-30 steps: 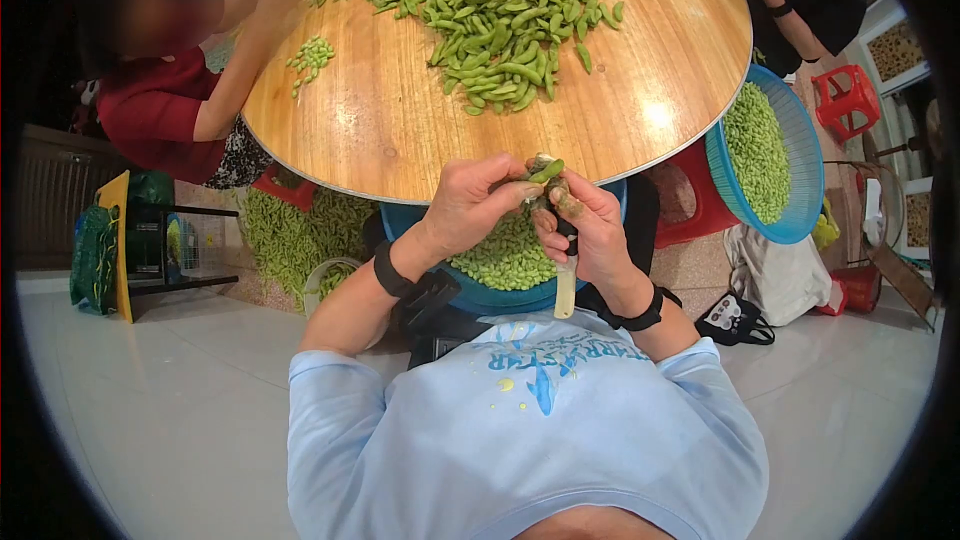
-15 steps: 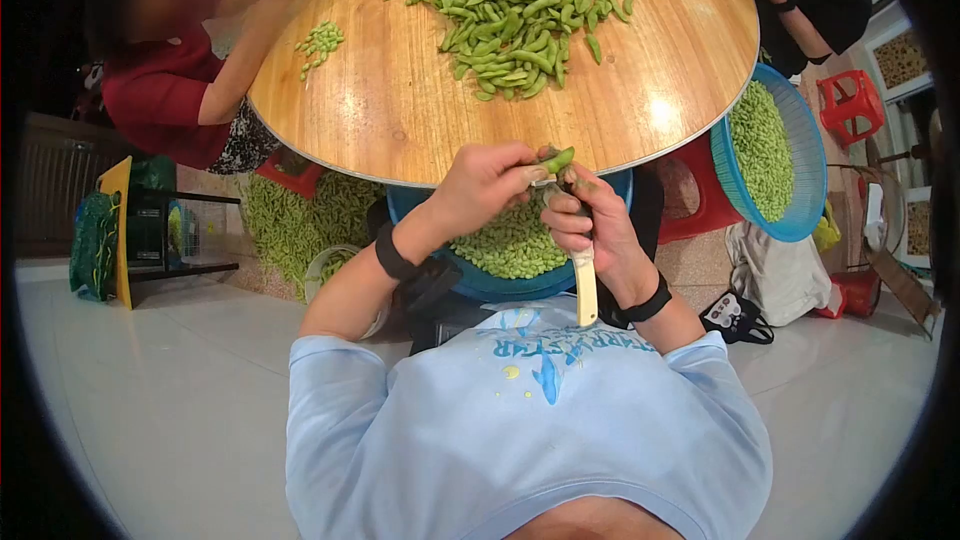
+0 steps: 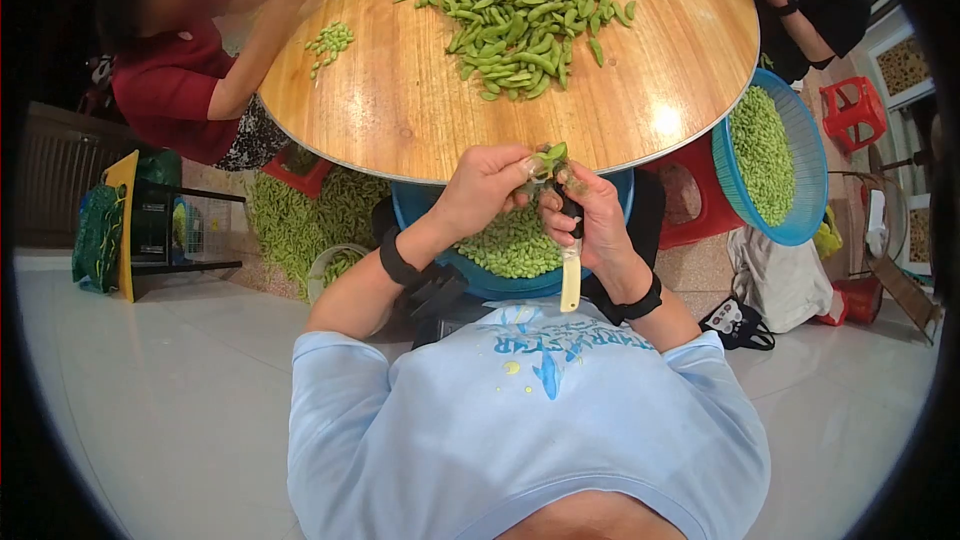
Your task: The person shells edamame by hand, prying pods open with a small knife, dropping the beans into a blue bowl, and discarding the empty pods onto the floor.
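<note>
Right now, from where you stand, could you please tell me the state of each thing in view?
Left hand: closed, fingers pinched at the pod.
Right hand: closed around the tool.
Green pod: held between the hands; too small to tell if split.
Cream-handled tool: held, handle end toward the body.
Pod pile: loose, spread on the table.
Blue basin: uncovered, holding beans.
Blue basket: uncovered, well filled.

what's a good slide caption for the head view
Left hand at a green pod, right hand gripping a pale-ended tool over a blue basin of shelled beans beside a wooden table.
</note>
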